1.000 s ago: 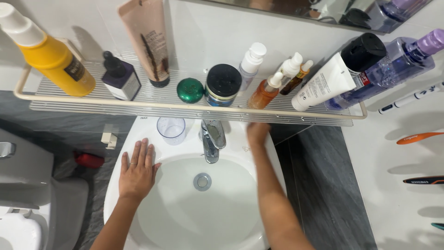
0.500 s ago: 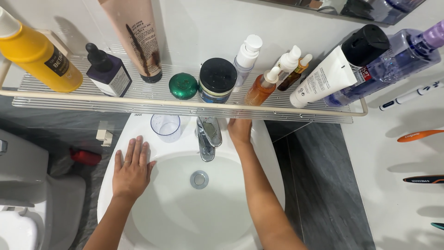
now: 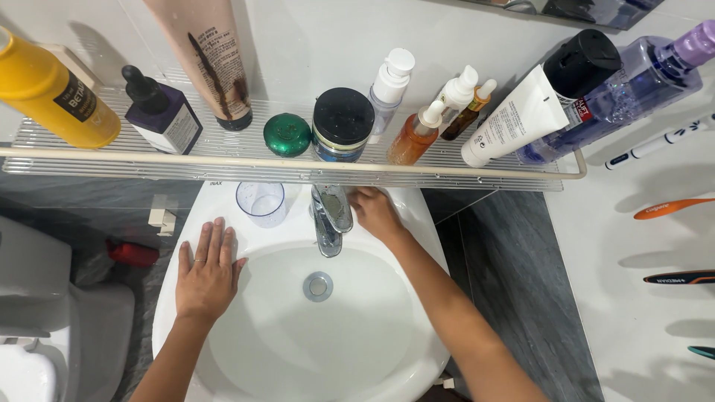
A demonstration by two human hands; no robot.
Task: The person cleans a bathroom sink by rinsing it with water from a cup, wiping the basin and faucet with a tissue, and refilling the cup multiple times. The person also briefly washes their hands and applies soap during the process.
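Observation:
My left hand [image 3: 206,271] lies flat and open on the left rim of the white sink [image 3: 395,365], fingers spread. My right hand [image 3: 375,212] rests on the back rim just right of the chrome faucet [image 3: 328,218], fingertips touching or nearly touching its lever; the fingers look loosely curled with nothing in them. A clear plastic cup [image 3: 261,202] stands on the rim left of the faucet. The drain [image 3: 318,286] sits in the dry-looking basin.
A slatted shelf [image 3: 298,160] above the sink carries a yellow bottle [image 3: 48,88], a dark dropper bottle [image 3: 158,112], a green jar [image 3: 287,135], a black-lidded jar [image 3: 342,123], pump bottles, a white tube [image 3: 514,123] and a purple bottle [image 3: 633,85]. A toilet [image 3: 45,298] stands left. Toothbrushes hang right.
My right hand has slid left along the sink's back rim, from under the shelf toward the faucet. My left hand has stayed flat on the rim. The camera view shifted slightly.

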